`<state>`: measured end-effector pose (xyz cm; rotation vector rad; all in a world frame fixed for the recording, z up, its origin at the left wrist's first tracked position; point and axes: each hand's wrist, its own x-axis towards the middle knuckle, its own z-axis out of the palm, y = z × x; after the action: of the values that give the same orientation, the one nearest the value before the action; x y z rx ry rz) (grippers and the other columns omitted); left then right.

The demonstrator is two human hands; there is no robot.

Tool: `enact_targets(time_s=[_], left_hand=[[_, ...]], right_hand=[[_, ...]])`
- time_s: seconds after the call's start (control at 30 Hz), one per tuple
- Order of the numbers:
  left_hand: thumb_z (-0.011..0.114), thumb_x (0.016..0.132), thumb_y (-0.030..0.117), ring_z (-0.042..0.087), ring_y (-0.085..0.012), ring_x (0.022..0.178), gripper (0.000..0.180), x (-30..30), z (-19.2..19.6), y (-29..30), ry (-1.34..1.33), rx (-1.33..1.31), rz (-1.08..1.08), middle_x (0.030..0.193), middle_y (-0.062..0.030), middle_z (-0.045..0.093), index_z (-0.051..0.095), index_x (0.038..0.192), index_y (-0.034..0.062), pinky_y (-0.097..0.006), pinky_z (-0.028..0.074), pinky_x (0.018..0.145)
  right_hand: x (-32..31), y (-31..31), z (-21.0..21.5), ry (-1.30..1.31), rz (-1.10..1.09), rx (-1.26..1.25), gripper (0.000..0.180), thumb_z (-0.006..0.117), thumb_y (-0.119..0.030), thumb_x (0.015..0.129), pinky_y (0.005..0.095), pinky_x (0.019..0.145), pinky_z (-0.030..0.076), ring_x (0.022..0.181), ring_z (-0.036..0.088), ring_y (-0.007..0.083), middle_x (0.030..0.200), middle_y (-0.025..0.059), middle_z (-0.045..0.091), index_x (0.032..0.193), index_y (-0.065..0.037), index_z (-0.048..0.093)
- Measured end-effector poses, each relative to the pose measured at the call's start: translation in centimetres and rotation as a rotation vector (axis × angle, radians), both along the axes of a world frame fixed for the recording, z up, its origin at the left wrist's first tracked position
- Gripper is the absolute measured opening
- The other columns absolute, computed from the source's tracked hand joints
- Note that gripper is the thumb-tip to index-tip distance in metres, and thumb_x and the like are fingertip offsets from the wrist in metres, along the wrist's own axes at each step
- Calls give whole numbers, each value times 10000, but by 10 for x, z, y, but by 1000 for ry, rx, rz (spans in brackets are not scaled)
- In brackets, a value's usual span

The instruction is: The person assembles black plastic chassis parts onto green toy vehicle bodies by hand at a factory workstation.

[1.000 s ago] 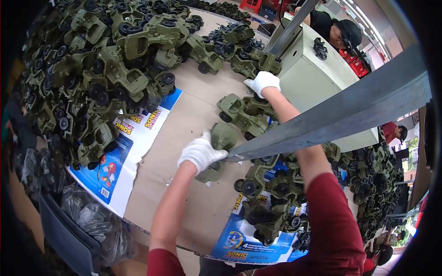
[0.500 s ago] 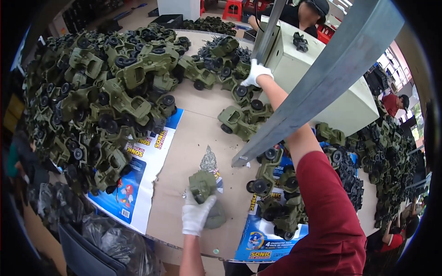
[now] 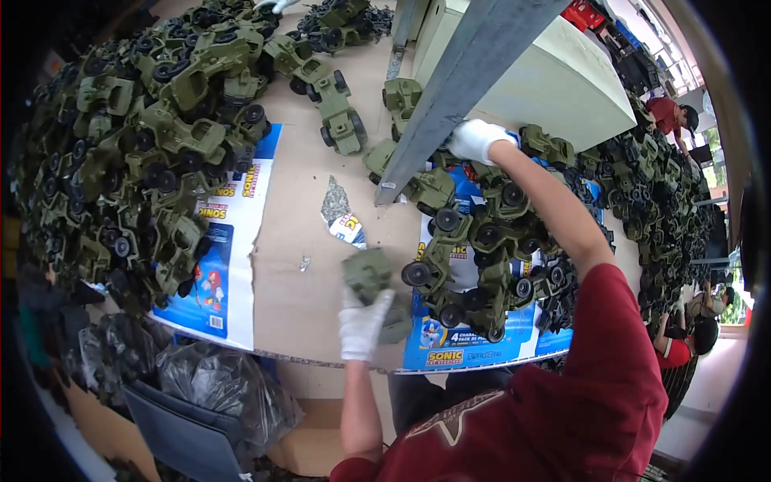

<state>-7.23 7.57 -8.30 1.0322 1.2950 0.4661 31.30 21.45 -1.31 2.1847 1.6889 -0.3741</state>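
Note:
My left hand (image 3: 365, 323), in a white glove, grips a boxy olive-green toy vehicle body (image 3: 367, 271) just above the near part of the table. Motion blurs this body somewhat. Another olive-green piece (image 3: 393, 320) shows beside and below the hand; whether it is joined to the held one I cannot tell. My right hand (image 3: 479, 142), also gloved, reaches to the far side of a slanting metal post (image 3: 470, 88). Its fingertips are hidden there, close to toy jeeps. An olive toy jeep with black wheels (image 3: 341, 116) stands on the table left of the post.
A large heap of toy jeeps (image 3: 169, 145) covers the table's left side. More jeeps (image 3: 490, 241) lie on printed blue card at right. A pale machine box (image 3: 554, 88) stands behind the post. Another gloved hand (image 3: 275, 5) shows at the far edge. A chair (image 3: 189, 426) stands near left.
The view has shifted, so the table sits higher. My right hand has come back from the far end of the machine box toward the right-hand jeeps. My left hand still holds the vehicle body.

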Motion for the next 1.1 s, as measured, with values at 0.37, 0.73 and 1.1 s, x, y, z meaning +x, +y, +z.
enact_targets(time_s=[0.37, 0.73, 1.1], left_hand=[[762, 746, 526, 677, -368, 1012, 957, 4, 2, -21, 258, 166, -214, 1107, -226, 685, 336, 1478, 80, -403, 536, 866], [697, 787, 604, 645, -427, 1049, 1121, 7, 13, -18, 222, 127, -358, 1126, -329, 638, 159, 1523, -48, -396, 507, 908], [870, 628, 432, 484, -385, 1255, 968, -150, 106, 322, 831, 1095, 603, 1407, -231, 467, 448, 1383, -4, -431, 402, 1068]], right_hand=[[-112, 149, -77, 1250, -372, 325, 926, 892, -410, 622, 392, 939, 521, 1091, 633, 275, 1254, 165, 629, 1336, 42, 515], [13, -68, 126, 912, -456, 156, 481, 844, -260, 748, 343, 810, 517, 853, 642, 188, 989, 68, 702, 1153, -65, 674], [-307, 88, 76, 677, 294, 792, 983, 791, -542, 671, 448, 1059, 423, 1299, 483, 385, 1478, 218, 425, 1436, -45, 425]])
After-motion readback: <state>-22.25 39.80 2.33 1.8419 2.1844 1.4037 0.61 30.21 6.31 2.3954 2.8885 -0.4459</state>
